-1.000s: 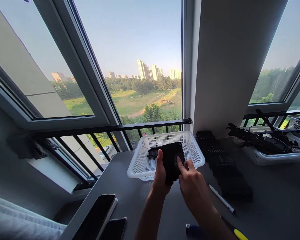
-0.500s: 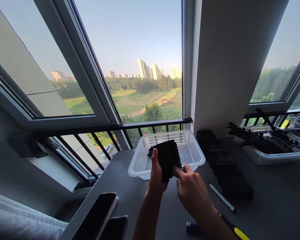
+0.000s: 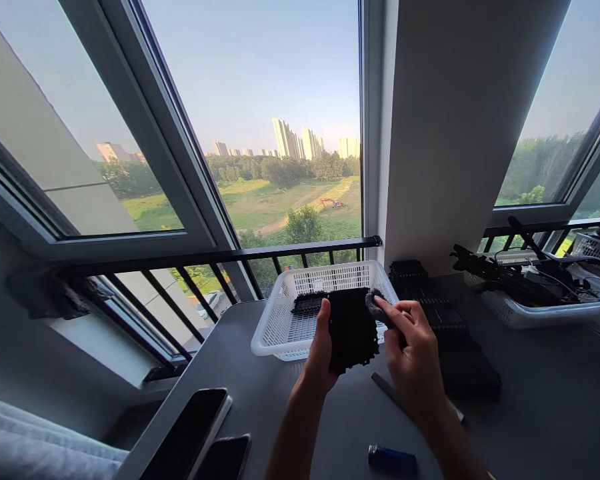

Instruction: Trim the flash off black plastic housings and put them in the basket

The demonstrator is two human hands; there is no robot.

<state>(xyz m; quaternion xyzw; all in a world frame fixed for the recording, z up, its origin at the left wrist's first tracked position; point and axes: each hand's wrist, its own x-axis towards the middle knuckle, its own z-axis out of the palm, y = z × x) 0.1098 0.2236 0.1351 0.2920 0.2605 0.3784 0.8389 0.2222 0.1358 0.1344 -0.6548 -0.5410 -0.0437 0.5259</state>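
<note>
A flat black part (image 3: 353, 330) with notched edges is held up in front of the white basket, its broad face toward me. My left hand (image 3: 321, 347) grips its left edge, thumb on the front. In my right hand (image 3: 413, 340), the fingers are closed on a dark grey fuzzy pad (image 3: 377, 307), which touches the part's upper right corner. Behind, the white basket (image 3: 267, 340) holds another black piece (image 3: 310, 303).
Two phones (image 3: 193, 433) (image 3: 225, 459) lie at the table's lower left. A blue lighter-like object (image 3: 393, 460) is near the front. Stacked black parts (image 3: 467, 367) stand at the right, before another white basket (image 3: 530, 317) of black pieces. A railing (image 3: 205, 257) runs behind.
My right hand has moved up and right, from the part's lower edge to its upper right corner. The black part has turned and shifted slightly right, and the blue object is now uncovered.
</note>
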